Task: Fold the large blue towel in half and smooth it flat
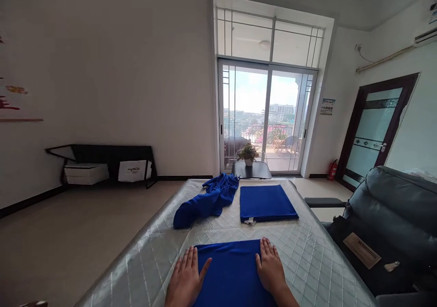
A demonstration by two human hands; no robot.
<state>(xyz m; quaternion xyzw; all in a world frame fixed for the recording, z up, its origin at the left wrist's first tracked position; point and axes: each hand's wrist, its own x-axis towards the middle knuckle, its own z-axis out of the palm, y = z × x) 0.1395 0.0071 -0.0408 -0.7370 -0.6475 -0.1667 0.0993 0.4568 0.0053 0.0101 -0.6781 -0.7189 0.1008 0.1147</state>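
Observation:
Flat in front of me lies a folded blue cloth (pixel 229 275), its near end cut off by the bottom of the view. My left hand (pixel 186 277) rests on its left edge, fingers stretched out and thumb spread. On the right edge lies my right hand (pixel 271 268), also flat with the fingers extended. Beyond them, a neatly folded blue cloth (pixel 268 201) with a small white tag sits on the right. To its left is a crumpled blue cloth (pixel 211 200), bunched and trailing toward me.
A quilted silvery cover (pixel 153 257) spreads under the cloths. At its far end stands a dark chair (pixel 251 170) bearing a potted plant (pixel 248 154). A black armchair (pixel 392 225) is close on the right. A black bench (pixel 112 156) holds boxes by the left wall.

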